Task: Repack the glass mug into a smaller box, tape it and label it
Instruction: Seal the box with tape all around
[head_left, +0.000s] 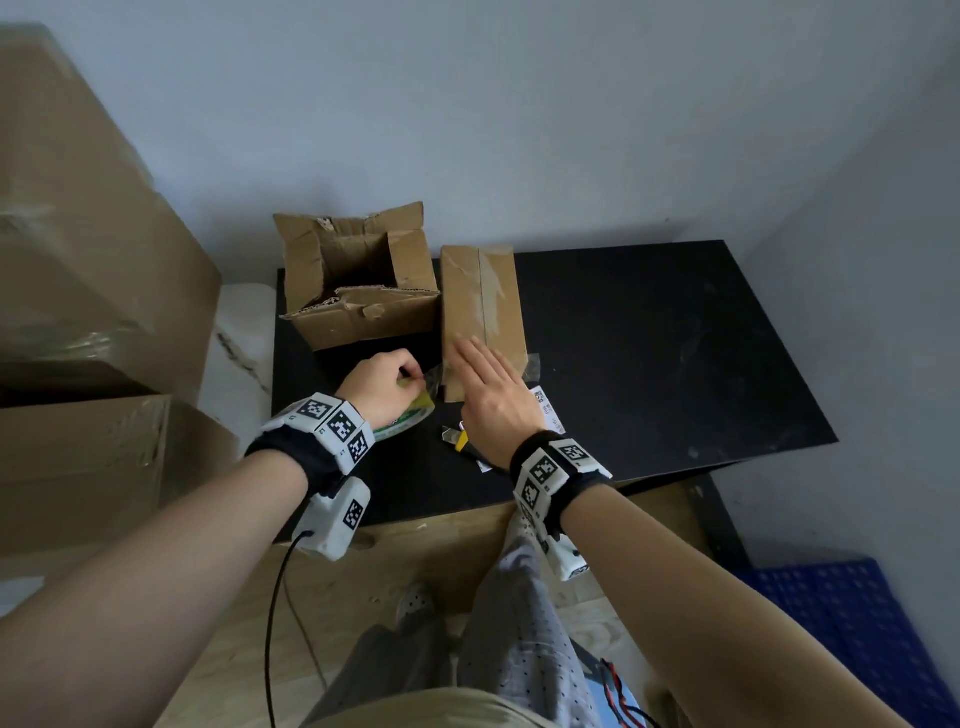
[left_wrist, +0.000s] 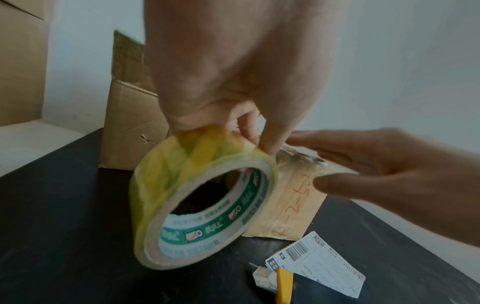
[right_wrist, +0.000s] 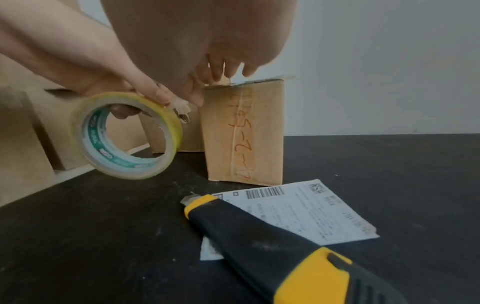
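1. Tape roll (left_wrist: 197, 197) sits in the left hand (head_left: 382, 387), whose fingers curl round its rim, thumb through the core; the roll hangs just beside the near end of the small box (head_left: 480, 312), above the table (head_left: 675, 338).
2. Right hand (head_left: 493, 389) lies spread, fingers straight, flat on the near top edge of the small box, pressing the clear strip (right_wrist: 240, 131) that runs from the roll onto the cardboard.
3. Done well, by this judgement, the step wants the strip kept taut between roll and box while the flat fingers smooth it along the seam, so no bubbles or creases form; the roll should stay low and close to the end face.
4. Glass mug is not in view; presumably it is inside the closed small box, though the pictures cannot confirm that.
5. Just beside the small box, on its left, stands 1 larger open box (head_left: 358, 291), flaps up.
6. Near the right wrist lie the shipping label (right_wrist: 298, 211) and, partly on it, a yellow and black utility knife (right_wrist: 272, 244), likely needed to cut the strip next.
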